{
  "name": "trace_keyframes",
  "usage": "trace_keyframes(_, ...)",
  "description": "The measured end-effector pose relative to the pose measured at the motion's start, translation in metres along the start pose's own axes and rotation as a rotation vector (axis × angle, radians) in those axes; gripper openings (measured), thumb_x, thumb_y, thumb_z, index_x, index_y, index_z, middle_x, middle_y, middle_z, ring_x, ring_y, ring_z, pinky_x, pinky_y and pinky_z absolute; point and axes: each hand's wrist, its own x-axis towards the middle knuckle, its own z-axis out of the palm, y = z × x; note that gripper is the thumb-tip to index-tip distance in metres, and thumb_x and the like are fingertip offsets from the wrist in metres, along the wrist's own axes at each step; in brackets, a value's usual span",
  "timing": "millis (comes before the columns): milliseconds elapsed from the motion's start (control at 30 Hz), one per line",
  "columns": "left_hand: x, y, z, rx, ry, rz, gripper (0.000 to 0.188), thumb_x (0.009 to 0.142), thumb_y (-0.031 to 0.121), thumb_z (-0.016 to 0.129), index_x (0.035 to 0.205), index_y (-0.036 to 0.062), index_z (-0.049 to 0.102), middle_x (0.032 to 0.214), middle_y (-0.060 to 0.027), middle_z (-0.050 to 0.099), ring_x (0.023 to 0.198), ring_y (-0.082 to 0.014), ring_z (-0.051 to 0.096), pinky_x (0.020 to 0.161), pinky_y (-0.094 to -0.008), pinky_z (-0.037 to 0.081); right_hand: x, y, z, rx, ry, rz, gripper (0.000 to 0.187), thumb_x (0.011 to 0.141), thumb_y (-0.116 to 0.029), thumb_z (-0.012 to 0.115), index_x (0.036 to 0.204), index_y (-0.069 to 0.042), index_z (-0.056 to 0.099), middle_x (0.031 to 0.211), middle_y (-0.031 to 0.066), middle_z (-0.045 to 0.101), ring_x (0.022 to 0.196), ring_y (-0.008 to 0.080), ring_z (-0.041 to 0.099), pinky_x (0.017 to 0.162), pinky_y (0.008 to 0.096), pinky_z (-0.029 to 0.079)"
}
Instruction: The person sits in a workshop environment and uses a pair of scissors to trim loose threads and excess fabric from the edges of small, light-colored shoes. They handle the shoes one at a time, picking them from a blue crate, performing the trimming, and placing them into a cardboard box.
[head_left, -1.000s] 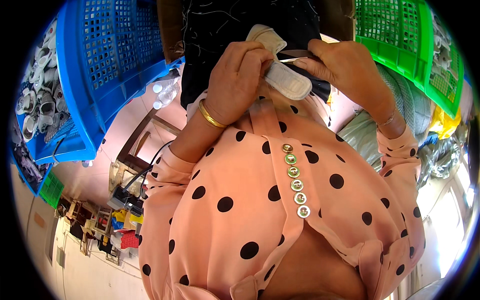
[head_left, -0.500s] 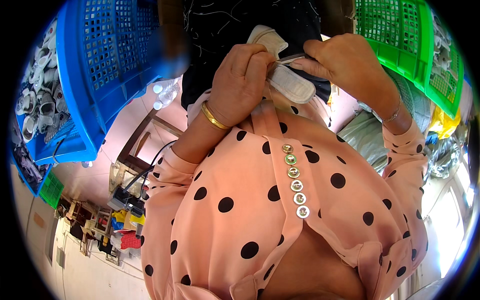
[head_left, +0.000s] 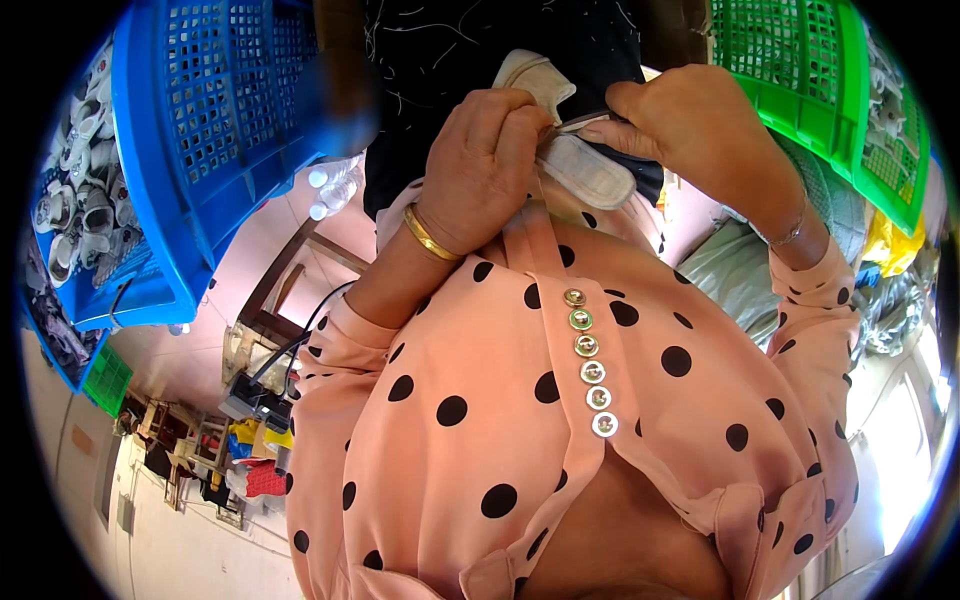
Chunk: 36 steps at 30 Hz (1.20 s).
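Note:
Above my lap, my left hand [head_left: 487, 165] is closed, pinching a small white shoe upper [head_left: 588, 172]. One pale end of it sticks out beyond my fingers and a rounded strap-like part shows below them. My right hand [head_left: 690, 130] is closed around slim metal scissors [head_left: 578, 124], mostly hidden by the fingers. Their tip meets the upper right beside my left fingertips. A thin thread seems to hang below my left hand. Dark cloth [head_left: 450, 60] strewn with loose thread ends lies beyond my hands.
At the left stands a blue plastic crate [head_left: 160, 200], beside many small white and grey shoes [head_left: 85, 210]. A green crate [head_left: 800, 110] stands at the right, near grey plastic sacks [head_left: 735, 270] and a yellow bag [head_left: 888, 243]. Clear bottles [head_left: 335, 187] lie past my left forearm.
My right hand has shifted very slightly, and the bright blade of the scissors shows narrower against the upper. My left hand keeps its hold.

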Motion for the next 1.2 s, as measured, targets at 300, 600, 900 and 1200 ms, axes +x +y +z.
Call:
trace_keyframes(300,-0.003,-0.006,0.0,-0.114,0.073,-0.149,0.015,0.089,-0.002,0.06,0.102,0.0029,0.053,0.098,-0.0123,0.061,0.083,-0.0275,0.063,0.07,-0.0318,0.052,-0.02,0.003,0.013,0.961,-0.033,0.317,0.039,0.09,-0.038,0.063,0.085,0.001,0.064,0.064,0.0062,0.056,0.057,0.0157,0.052,0.055,0.0289,0.042)
trace_keyframes(600,0.018,-0.034,-0.028,0.325,0.253,-0.183,0.037,0.089,0.002,0.059,0.125,0.0058,0.052,0.105,-0.0096,0.064,0.101,-0.0258,0.059,0.086,-0.0374,0.047,-0.039,-0.03,0.04,1.405,-0.058,0.502,0.029,0.085,-0.014,0.06,0.109,0.002,0.059,0.092,-0.0004,0.057,0.082,0.004,0.051,0.071,0.02,0.042)
trace_keyframes(900,0.029,-0.017,-0.028,-0.203,-0.049,0.115,0.022,0.075,0.013,0.074,0.096,0.0093,0.072,0.099,-0.0063,0.07,0.091,-0.0272,0.065,0.092,-0.0376,0.049,-0.023,-0.025,0.02,1.376,-0.014,0.458,0.02,0.088,-0.012,0.057,0.101,0.003,0.062,0.078,-0.0037,0.053,0.07,0.0018,0.046,0.064,0.019,0.041)
trace_keyframes(1200,0.048,0.001,-0.044,-0.629,0.149,-0.194,0.013,0.09,-0.003,0.056,0.103,0.0026,0.055,0.101,-0.0106,0.068,0.092,-0.0249,0.066,0.081,-0.03,0.052,0.005,-0.009,-0.021,1.367,0.148,0.313,0.013,0.092,-0.015,0.057,0.091,-0.003,0.063,0.064,-0.0084,0.042,0.057,-0.0011,0.033,0.049,0.0177,0.025)
